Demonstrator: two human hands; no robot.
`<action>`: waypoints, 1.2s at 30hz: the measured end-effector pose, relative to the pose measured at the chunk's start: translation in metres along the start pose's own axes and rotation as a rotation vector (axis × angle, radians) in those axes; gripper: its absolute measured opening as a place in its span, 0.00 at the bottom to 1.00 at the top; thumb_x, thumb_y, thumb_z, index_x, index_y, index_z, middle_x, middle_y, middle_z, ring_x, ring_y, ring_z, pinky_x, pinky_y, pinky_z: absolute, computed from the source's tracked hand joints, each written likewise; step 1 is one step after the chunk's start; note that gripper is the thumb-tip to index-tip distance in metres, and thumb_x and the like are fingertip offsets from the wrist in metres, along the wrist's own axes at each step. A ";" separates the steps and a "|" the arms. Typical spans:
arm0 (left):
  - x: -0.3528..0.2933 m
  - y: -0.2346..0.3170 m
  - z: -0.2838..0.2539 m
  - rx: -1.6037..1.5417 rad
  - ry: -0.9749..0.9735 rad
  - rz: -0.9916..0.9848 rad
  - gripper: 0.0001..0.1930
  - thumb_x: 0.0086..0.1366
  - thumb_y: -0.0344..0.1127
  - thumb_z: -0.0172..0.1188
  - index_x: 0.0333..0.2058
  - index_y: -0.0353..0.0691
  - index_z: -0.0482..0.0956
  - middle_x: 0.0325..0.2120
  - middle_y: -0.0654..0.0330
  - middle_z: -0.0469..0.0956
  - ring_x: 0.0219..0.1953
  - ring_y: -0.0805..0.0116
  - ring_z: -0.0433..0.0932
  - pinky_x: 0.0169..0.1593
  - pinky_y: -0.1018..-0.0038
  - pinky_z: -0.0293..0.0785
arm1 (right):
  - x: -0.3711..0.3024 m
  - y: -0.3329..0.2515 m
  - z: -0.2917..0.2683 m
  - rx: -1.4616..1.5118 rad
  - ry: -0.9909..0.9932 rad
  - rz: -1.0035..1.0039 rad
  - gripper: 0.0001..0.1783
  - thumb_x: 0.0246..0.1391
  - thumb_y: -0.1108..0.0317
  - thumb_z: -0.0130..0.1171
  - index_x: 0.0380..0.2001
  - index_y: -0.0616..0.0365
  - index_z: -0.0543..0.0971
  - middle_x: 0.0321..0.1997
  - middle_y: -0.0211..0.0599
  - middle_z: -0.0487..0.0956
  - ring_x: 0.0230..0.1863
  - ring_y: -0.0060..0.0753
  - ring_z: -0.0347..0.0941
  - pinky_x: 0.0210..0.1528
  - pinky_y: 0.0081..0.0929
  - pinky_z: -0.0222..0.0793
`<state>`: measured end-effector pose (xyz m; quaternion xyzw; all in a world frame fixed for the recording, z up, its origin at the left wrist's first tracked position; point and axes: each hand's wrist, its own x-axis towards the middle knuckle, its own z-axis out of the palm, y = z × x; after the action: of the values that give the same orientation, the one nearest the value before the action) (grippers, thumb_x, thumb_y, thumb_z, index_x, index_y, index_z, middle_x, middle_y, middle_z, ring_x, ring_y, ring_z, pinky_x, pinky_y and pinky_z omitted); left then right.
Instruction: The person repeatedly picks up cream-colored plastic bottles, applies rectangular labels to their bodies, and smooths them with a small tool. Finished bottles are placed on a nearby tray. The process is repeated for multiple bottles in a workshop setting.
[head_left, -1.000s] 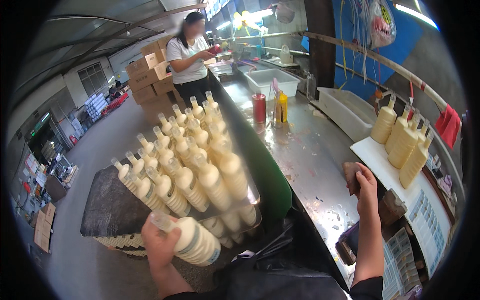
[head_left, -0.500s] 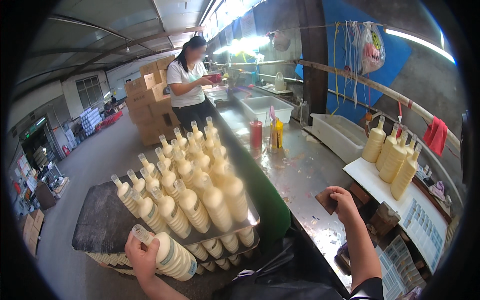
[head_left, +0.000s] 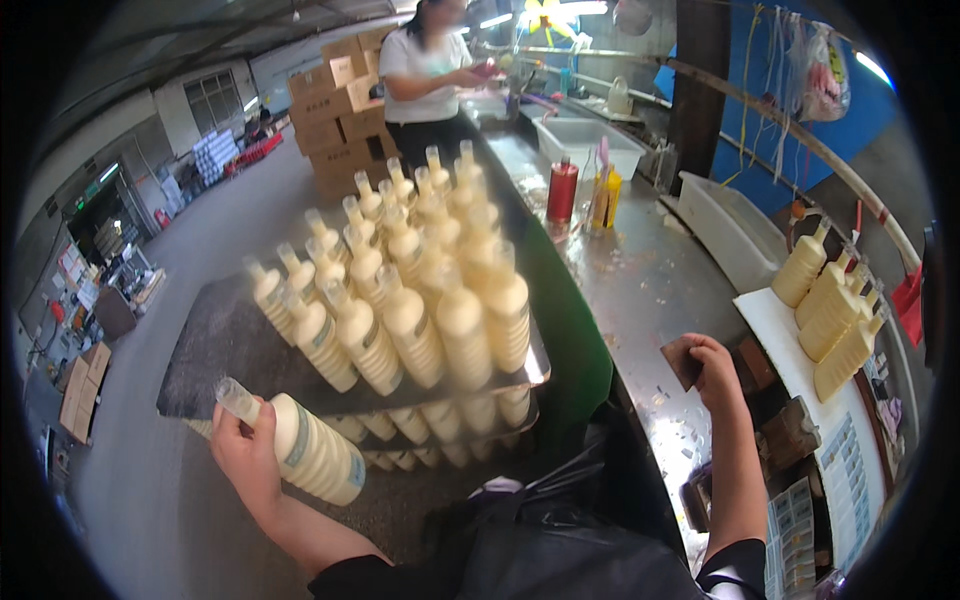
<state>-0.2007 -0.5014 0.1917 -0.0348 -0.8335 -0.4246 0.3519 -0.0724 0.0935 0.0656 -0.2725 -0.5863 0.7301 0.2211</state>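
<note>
Gripping a ribbed cream bottle (head_left: 318, 455) by its clear neck, your left hand (head_left: 246, 445) is at the near edge of the tray (head_left: 215, 345); your right hand (head_left: 716, 372) pinches a flat brown piece (head_left: 681, 362) above the metal table (head_left: 640, 290).

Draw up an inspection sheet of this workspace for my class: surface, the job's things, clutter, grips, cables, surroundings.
Surface: metal bench, scattered with small flecks.
Job's things: cream ribbed bottle, tilted; flat brown piece; rows of cream bottles upright on a dark board.
Clutter: red bottle and yellow bottle on the bench.
Grips: left grip closed around the tilted bottle's neck; right grip holds the brown piece.
Cables: pale cords hanging near the blue wall; whether electrical, cannot tell.
Surroundings: person in a white top across the dark board; stacked cardboard boxes nearby.
</note>
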 end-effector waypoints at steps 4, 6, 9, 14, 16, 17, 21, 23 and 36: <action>0.000 -0.012 -0.006 0.259 0.082 0.014 0.11 0.61 0.37 0.67 0.37 0.34 0.82 0.31 0.58 0.77 0.32 0.61 0.76 0.39 0.66 0.70 | 0.000 0.004 0.000 0.004 0.021 0.057 0.17 0.61 0.79 0.46 0.49 0.62 0.80 0.40 0.35 0.82 0.39 0.29 0.81 0.39 0.27 0.81; 0.004 -0.020 -0.001 0.337 0.116 0.023 0.12 0.62 0.39 0.67 0.37 0.34 0.82 0.32 0.57 0.77 0.34 0.57 0.77 0.40 0.64 0.71 | -0.003 0.004 -0.003 0.003 0.038 0.069 0.17 0.61 0.79 0.45 0.49 0.62 0.80 0.41 0.35 0.82 0.39 0.29 0.82 0.39 0.27 0.81; 0.019 -0.037 0.011 0.427 0.125 -0.021 0.14 0.63 0.42 0.67 0.38 0.36 0.82 0.35 0.55 0.78 0.38 0.51 0.79 0.43 0.60 0.73 | -0.003 0.008 -0.014 -0.007 0.076 0.082 0.18 0.62 0.79 0.45 0.49 0.61 0.80 0.41 0.35 0.82 0.39 0.29 0.82 0.39 0.28 0.82; 0.055 -0.079 0.039 0.519 0.204 0.005 0.16 0.65 0.47 0.64 0.40 0.38 0.82 0.37 0.54 0.78 0.42 0.48 0.78 0.46 0.55 0.72 | -0.003 0.019 -0.043 -0.018 0.119 0.071 0.18 0.61 0.80 0.45 0.49 0.62 0.80 0.41 0.36 0.82 0.42 0.32 0.82 0.45 0.30 0.81; 0.073 -0.096 0.050 0.558 0.224 0.029 0.17 0.65 0.47 0.64 0.39 0.38 0.82 0.37 0.54 0.78 0.42 0.46 0.78 0.46 0.54 0.71 | -0.004 0.023 -0.048 -0.012 0.110 0.074 0.17 0.60 0.79 0.48 0.50 0.63 0.80 0.42 0.36 0.82 0.42 0.31 0.81 0.44 0.27 0.80; 0.080 -0.103 0.053 0.550 0.239 0.073 0.17 0.65 0.48 0.64 0.38 0.37 0.81 0.37 0.53 0.78 0.43 0.45 0.77 0.46 0.54 0.71 | -0.005 0.025 -0.052 -0.006 0.108 0.074 0.17 0.60 0.79 0.49 0.50 0.63 0.80 0.43 0.36 0.82 0.42 0.31 0.80 0.44 0.26 0.79; 0.110 -0.145 0.083 0.497 0.181 0.020 0.19 0.65 0.48 0.65 0.39 0.36 0.81 0.38 0.51 0.77 0.45 0.44 0.77 0.49 0.52 0.70 | -0.017 0.025 -0.058 -0.048 0.170 0.052 0.15 0.58 0.78 0.51 0.46 0.62 0.82 0.39 0.33 0.81 0.38 0.26 0.78 0.40 0.22 0.76; 0.125 -0.164 0.095 0.502 0.173 0.018 0.19 0.65 0.48 0.64 0.39 0.35 0.81 0.39 0.50 0.77 0.45 0.43 0.76 0.50 0.52 0.70 | -0.026 0.018 -0.058 -0.102 0.189 0.059 0.15 0.57 0.77 0.53 0.46 0.62 0.83 0.38 0.32 0.81 0.39 0.26 0.77 0.39 0.22 0.74; 0.149 -0.198 0.126 0.405 0.015 -0.073 0.23 0.62 0.46 0.68 0.51 0.38 0.79 0.46 0.49 0.81 0.50 0.45 0.79 0.52 0.54 0.73 | -0.044 0.012 -0.054 -0.106 0.195 0.057 0.15 0.55 0.78 0.53 0.44 0.61 0.84 0.39 0.33 0.83 0.41 0.28 0.77 0.45 0.25 0.73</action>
<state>-0.4532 -0.5714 0.0989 0.0699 -0.8997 -0.2612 0.3426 -0.0041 0.1023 0.0511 -0.3700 -0.5918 0.6743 0.2414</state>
